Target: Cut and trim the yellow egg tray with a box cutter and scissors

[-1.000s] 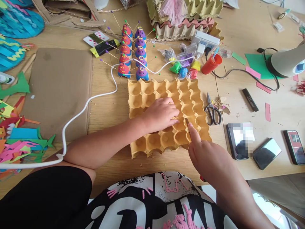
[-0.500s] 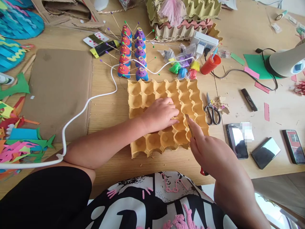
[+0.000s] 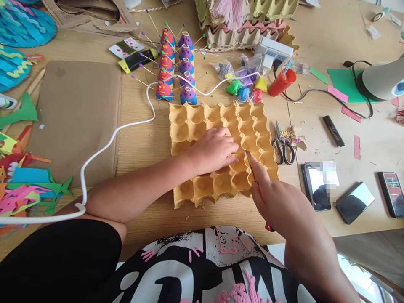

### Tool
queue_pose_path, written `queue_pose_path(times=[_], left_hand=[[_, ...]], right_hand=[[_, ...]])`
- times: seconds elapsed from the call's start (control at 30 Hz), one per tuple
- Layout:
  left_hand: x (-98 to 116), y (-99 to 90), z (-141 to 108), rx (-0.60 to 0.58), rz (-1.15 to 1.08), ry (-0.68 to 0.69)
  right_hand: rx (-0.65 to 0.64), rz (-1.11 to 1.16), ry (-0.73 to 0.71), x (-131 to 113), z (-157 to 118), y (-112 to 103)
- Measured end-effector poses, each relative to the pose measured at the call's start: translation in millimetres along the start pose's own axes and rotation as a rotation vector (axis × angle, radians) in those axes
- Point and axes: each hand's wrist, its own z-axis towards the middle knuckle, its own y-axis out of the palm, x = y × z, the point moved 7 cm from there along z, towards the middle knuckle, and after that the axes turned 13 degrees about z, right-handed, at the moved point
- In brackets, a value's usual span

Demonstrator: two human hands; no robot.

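Red-ended, thin-bladed cutter (image 3: 248, 157) was gripped in closed right hand (image 3: 276, 198), index finger (image 3: 259, 170) stretched along it; yellow, ridged, cupped pulp tray (image 3: 197, 130) was pressed onto wooden table (image 3: 143, 151) by loosely curled left hand (image 3: 216, 150).

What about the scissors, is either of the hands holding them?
No, the scissors lie on the table beside the yellow egg tray.

Table (image 3: 142, 147), pale wood. On it: yellow egg tray (image 3: 221, 182), scissors (image 3: 280, 138), brown cardboard sheet (image 3: 78, 122), red cup (image 3: 282, 83), painted figures (image 3: 164, 89) in two rows.
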Motion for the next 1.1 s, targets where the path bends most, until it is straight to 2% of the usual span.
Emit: queue_pose_path(times=[0.1,0.23,0.47,0.7,0.93,1.1], left_hand=[[0.5,0.4,-0.1,-0.001,-0.006,0.005],[0.1,1.1,-0.1,-0.019,-0.004,-0.006],[0.5,0.5,-0.5,-0.012,-0.004,0.005],[-0.7,1.6,-0.8,0.011,-0.012,0.000],[0.8,0.6,0.4,-0.027,0.002,0.004],[0.3,1.3,0.0,-0.030,-0.010,-0.008]], right_hand=[[-0.058,-0.023,0.037,-2.7,7.4,1.7],[-0.062,-0.022,0.062,-6.2,17.6,1.0],[-0.111,-0.058,0.077,-6.1,12.4,-1.0],[-0.126,0.013,0.084,-8.6,30.2,-10.8],[-0.140,-0.020,0.042,-8.1,16.2,-11.4],[-0.164,0.021,0.098,-10.5,31.8,-18.5]])
